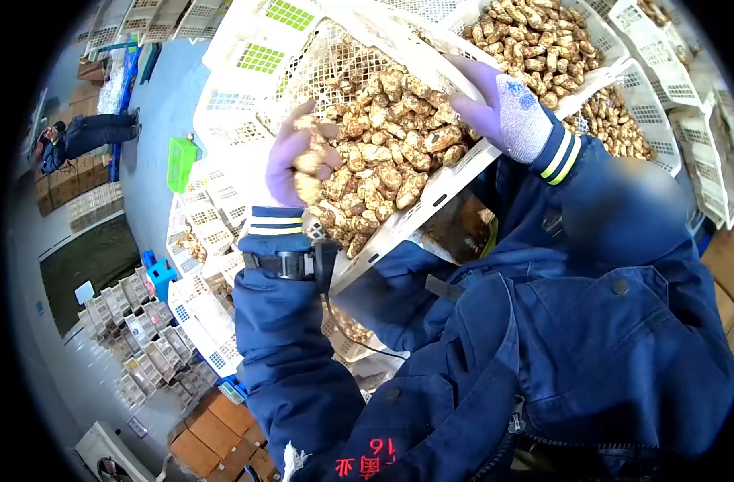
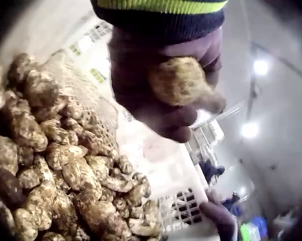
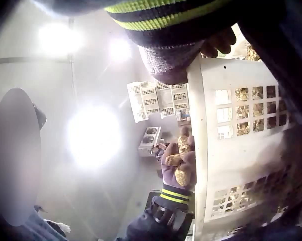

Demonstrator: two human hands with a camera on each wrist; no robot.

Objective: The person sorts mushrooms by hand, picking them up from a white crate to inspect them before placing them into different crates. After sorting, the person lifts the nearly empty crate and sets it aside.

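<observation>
A white plastic crate (image 1: 431, 205) stands tilted in front of me, heaped with stubby, soil-smeared mushrooms (image 1: 383, 149). My left hand (image 1: 290, 165), in a purple glove, holds a few mushrooms (image 3: 180, 163) above the crate's left part. In the left wrist view, one pale mushroom (image 2: 178, 80) lies against the palm with the fingers curled beneath it. My right hand (image 1: 503, 108), gloved the same way, grips the crate's rim on the right. Its thumb and fingers straddle that rim, and the right wrist view shows the fingertips (image 3: 221, 44) over the inner side.
More crates of mushrooms (image 1: 535, 48) stand at the upper right, and stacked white crates (image 1: 214, 209) are at the left. A green bin (image 1: 181, 164) is on the blue floor. Farther left, another person (image 1: 89, 140) is beside cardboard boxes (image 1: 65, 193).
</observation>
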